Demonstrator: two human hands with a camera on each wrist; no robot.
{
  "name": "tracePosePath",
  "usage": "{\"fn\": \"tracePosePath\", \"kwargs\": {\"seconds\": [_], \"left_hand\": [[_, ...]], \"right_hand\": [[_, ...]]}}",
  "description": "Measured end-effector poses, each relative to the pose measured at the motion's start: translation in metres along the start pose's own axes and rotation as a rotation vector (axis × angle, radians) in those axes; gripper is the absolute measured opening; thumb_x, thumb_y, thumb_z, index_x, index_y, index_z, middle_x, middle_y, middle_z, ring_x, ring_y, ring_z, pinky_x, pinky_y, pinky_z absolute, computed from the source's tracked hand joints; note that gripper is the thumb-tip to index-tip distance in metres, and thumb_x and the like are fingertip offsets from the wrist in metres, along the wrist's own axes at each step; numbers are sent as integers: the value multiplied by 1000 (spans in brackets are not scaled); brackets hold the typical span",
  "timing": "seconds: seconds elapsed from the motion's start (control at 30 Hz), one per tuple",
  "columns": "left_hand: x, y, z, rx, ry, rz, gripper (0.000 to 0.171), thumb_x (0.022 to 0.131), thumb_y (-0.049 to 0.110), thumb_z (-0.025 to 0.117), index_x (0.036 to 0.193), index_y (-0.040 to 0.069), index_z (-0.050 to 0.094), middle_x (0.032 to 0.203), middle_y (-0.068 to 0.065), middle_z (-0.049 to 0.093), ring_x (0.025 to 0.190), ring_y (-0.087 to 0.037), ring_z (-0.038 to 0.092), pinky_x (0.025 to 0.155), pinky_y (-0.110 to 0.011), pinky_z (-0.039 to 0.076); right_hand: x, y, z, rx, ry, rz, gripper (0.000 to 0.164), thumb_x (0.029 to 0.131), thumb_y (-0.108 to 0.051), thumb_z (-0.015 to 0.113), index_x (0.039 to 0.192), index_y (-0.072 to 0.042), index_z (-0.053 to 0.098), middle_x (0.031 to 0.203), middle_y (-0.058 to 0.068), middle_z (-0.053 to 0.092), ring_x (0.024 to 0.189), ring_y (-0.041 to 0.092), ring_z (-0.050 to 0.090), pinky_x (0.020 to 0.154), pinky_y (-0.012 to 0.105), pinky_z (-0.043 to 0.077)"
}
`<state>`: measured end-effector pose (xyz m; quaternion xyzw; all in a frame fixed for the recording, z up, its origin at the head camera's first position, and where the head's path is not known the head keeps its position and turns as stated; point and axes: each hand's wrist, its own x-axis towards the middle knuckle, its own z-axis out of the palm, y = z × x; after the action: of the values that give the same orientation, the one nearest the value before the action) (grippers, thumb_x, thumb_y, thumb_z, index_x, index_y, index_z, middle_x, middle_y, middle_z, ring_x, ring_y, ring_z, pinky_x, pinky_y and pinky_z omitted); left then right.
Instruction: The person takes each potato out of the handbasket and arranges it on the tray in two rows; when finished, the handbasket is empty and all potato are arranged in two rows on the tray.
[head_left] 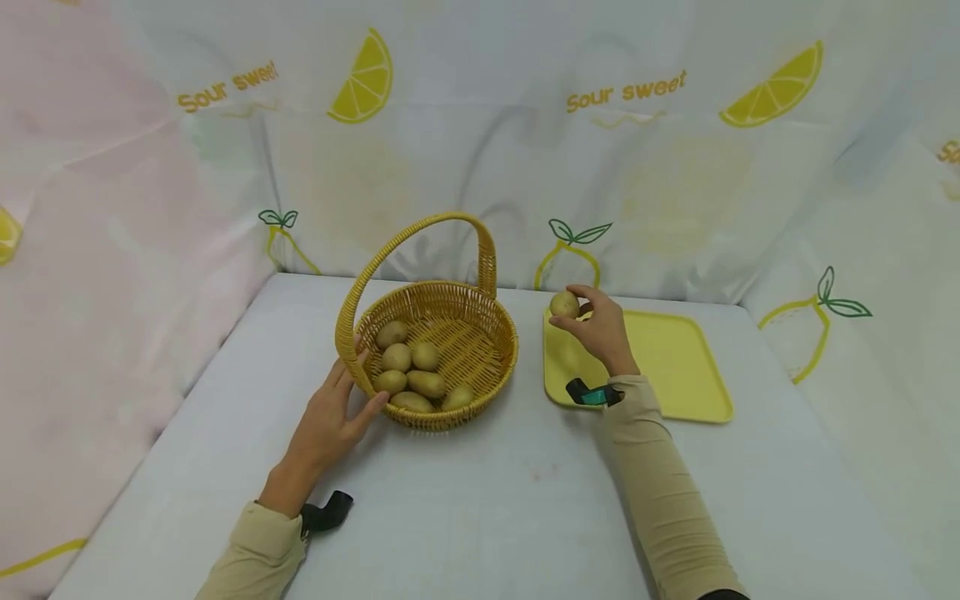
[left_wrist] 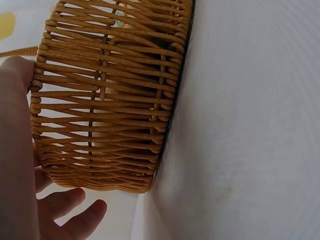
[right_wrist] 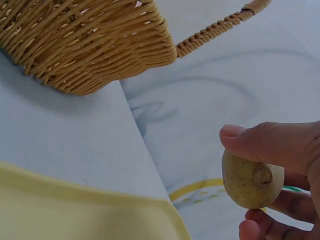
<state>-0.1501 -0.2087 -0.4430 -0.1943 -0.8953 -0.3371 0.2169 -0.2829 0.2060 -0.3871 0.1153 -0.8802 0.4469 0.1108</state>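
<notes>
Pinching a small round potato (right_wrist: 250,182) in the fingers (right_wrist: 296,204) of the right hand (head_left: 603,333), aloft near a far corner of a yellow tray (head_left: 663,358). Touching a wicker basket (head_left: 480,354) with the left hand (head_left: 326,425), with the thumb at the rim and loosely spread fingers around the outside. Loaded, on the side toward that hand, with at least seven loose potatoes (head_left: 426,357), some touching, and showing woven floor across the rest. Smooth-skinned and pale tan, finely speckled on the held one, and ranging from nearly round to long oval in the basket. Woven of honey-brown strands, round, openwork at the sides, arched over by a tightly wrapped handle (head_left: 397,237). Smooth in the tray's case, flat and rectangular, with rounded corners and a low lip. Set apart on a white desk (head_left: 480,508). Backed by creased pale cloth (head_left: 480,167) printed with lemon slices (head_left: 363,82).
</notes>
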Motion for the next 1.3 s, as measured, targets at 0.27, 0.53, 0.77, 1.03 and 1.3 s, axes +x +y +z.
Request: {"fn": "tracePosePath", "kwargs": {"seconds": [0.27,0.53,0.77,1.03,1.3], "left_hand": [[-6,0,2,-2,13,-2,70,101,29,70,154,-6,42,166,-17,30,148,-38,35,117,-48,34],[-6,0,1,-21,27,12,69,100,27,72,154,-5,43,166,-17,31,148,-36,35,120,-36,28],[-5,0,0,-20,29,11,68,99,27,73,152,-5,45,165,-18,32,147,-38,36,119,-40,31],[-4,1,0,-12,4,-2,70,99,27,73,154,-6,44,165,-17,34,146,-38,38,117,-46,35],[0,1,0,4,2,6,70,100,30,72,153,-6,44,162,-17,38,145,-37,39,114,-53,36]], "right_hand": [[1,11,6,16,-4,53,64,87,-18,87,142,1,60,139,19,61,104,37,63,74,39,51],[3,13,10,-3,-9,54,63,88,-15,85,142,4,59,140,23,60,104,38,62,76,41,52],[10,24,18,-32,-25,76,62,89,-12,85,142,5,58,139,23,61,104,38,62,80,42,52],[13,36,24,-66,-55,110,61,90,-12,83,141,9,57,139,26,60,96,37,64,76,37,51],[12,43,25,-75,-73,132,61,91,-13,83,143,7,57,141,25,59,98,37,65,77,37,51]]}}
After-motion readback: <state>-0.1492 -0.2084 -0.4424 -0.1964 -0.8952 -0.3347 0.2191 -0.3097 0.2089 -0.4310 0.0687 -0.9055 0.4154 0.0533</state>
